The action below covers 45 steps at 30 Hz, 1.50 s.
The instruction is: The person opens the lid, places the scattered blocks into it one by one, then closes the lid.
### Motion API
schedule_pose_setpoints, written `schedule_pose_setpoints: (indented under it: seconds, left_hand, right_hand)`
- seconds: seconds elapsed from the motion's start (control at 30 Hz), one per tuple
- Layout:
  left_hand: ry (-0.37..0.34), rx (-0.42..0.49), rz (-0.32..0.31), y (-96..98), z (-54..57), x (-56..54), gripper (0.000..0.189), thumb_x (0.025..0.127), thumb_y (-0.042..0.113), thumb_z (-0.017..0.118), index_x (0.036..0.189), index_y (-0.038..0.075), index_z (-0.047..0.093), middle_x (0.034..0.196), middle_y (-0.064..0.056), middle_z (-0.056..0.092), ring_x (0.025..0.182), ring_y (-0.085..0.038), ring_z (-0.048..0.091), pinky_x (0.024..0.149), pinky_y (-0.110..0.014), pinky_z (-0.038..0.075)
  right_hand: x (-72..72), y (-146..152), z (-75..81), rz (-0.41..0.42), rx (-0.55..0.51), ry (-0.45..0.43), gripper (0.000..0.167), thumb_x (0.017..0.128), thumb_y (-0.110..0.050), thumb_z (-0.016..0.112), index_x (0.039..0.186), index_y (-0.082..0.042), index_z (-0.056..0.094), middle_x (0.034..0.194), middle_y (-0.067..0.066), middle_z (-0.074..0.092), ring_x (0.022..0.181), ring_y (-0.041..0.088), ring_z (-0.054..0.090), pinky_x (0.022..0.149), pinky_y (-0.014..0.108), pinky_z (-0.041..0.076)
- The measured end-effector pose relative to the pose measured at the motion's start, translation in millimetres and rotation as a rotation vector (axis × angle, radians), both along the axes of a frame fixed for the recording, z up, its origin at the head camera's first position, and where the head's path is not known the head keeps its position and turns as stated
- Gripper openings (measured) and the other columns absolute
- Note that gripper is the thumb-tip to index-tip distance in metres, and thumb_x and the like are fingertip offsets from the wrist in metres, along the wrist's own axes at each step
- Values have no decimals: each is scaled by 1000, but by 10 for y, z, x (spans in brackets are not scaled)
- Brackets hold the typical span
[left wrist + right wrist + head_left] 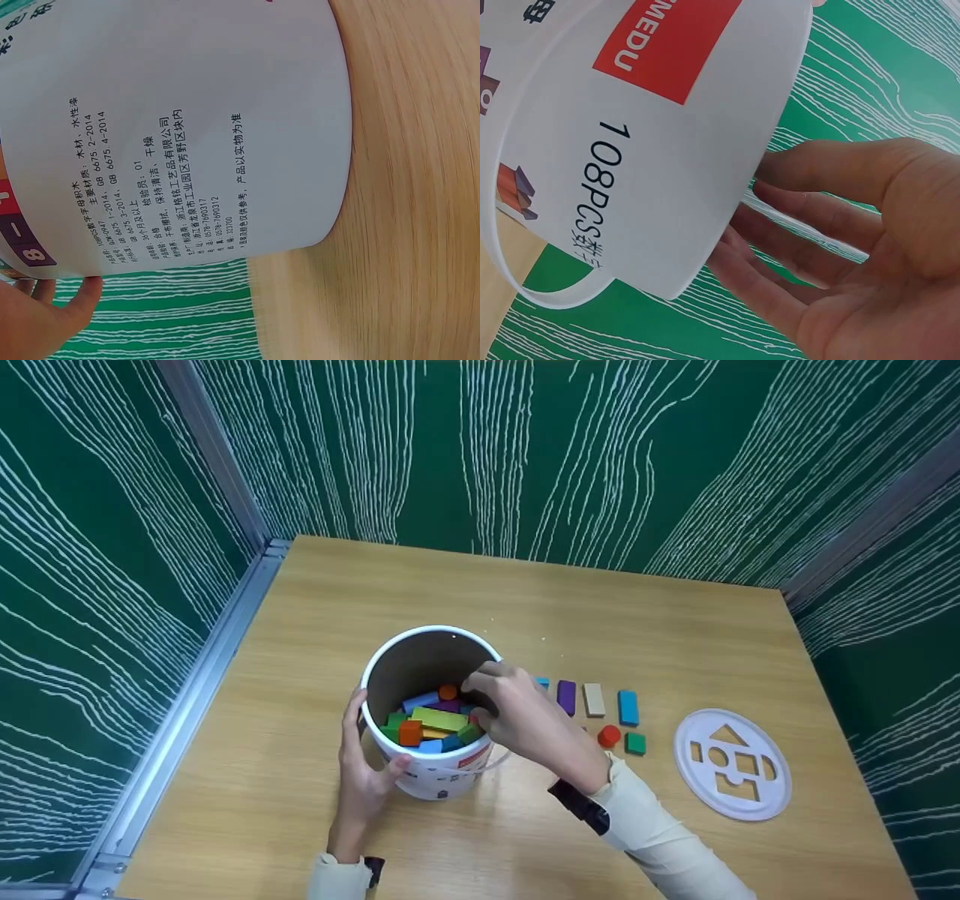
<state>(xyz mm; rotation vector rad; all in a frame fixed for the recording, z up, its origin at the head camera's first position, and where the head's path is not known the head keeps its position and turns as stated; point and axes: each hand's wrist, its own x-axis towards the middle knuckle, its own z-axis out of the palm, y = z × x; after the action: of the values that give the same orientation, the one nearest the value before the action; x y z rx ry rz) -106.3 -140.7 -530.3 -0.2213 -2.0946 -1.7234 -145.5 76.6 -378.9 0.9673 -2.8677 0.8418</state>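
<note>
A white bucket (442, 780) with printed sides stands on the table, holding colourful blocks (439, 718). My left hand (364, 772) grips its left side, thumb at the front rim and fingers along the outer wall; the left wrist view shows the printed label (157, 187) up close. Over the right rim, my right hand (517, 716) reaches inside, its bent fingers apart from the thumb, above the blocks. The right wrist view shows this hand (840, 240) with its fingertips hidden behind the bucket wall (682, 165).
Right of the bucket lie a purple block (566, 697), a beige block (594, 700), a blue block (628, 708), a red cylinder (609, 736) and a green block (635, 744). Farther right is a white lid (686, 742) with shaped cut-outs. Green panels (495, 457) surround the table (360, 585).
</note>
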Motion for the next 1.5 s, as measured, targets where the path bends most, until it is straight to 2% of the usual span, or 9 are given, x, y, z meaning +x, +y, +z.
schedule_pose_setpoints:
  seconds: [0.17,0.37,0.43,0.63,0.77,0.9,1.13,1.37,1.5]
  left_hand:
    - [-6,-2,4,19,46,24,90,70,15,71,147,12,24,153,-5,25,137,-28,25,107,-59,24]
    - [-21,9,4,76,312,113,86,72,14,69,145,5,24,152,-10,25,136,-30,25,107,-60,24]
    - [-25,17,1,80,345,122,86,73,18,70,145,5,24,152,-11,25,136,-31,25,107,-60,24]
    - [-28,14,0,29,119,39,89,71,15,70,147,12,24,154,-5,24,137,-27,24,108,-59,23]
    - [-15,19,-3,8,25,12,91,71,15,71,148,19,24,154,0,25,138,-24,24,108,-59,23]
    - [10,24,-9,4,-2,4,90,73,20,72,149,22,23,153,3,25,137,-22,25,108,-58,22]
    - [35,23,-9,-2,-20,5,89,75,33,73,148,19,25,153,0,27,137,-26,26,108,-59,22]
    - [25,27,-8,6,-7,9,91,71,14,70,148,19,23,153,1,26,137,-26,25,108,-58,22]
    - [19,22,-9,9,1,15,89,74,22,72,148,17,23,153,-1,26,137,-26,25,109,-57,22]
  right_hand:
    - [20,23,18,-1,-2,11,30,78,-1,75,107,-7,70,106,8,64,96,22,61,77,30,55]
    - [64,83,49,-27,-15,44,31,75,-3,77,105,-8,70,107,8,64,97,22,62,77,28,55]
    - [83,104,56,-37,-12,59,31,75,-4,78,105,-9,70,108,8,64,97,22,62,78,28,55]
    - [139,157,55,-77,-19,82,30,74,-6,80,102,-9,71,107,8,64,97,23,61,79,31,55]
    - [173,202,37,-106,-26,82,30,73,-5,80,102,-9,71,107,8,64,97,23,60,79,32,55]
    - [201,261,10,-120,-32,96,31,72,-4,80,102,-9,71,107,7,64,98,22,60,80,32,55]
    - [254,370,-49,-124,-56,122,33,72,-3,80,103,-9,71,103,6,64,93,19,60,77,29,55]
    - [283,434,-110,-121,-73,131,33,70,-3,82,102,-6,71,101,6,65,92,21,61,77,30,55]
    - [299,468,-144,-134,-61,134,33,69,-4,83,100,-7,71,100,6,64,91,21,61,77,30,55]
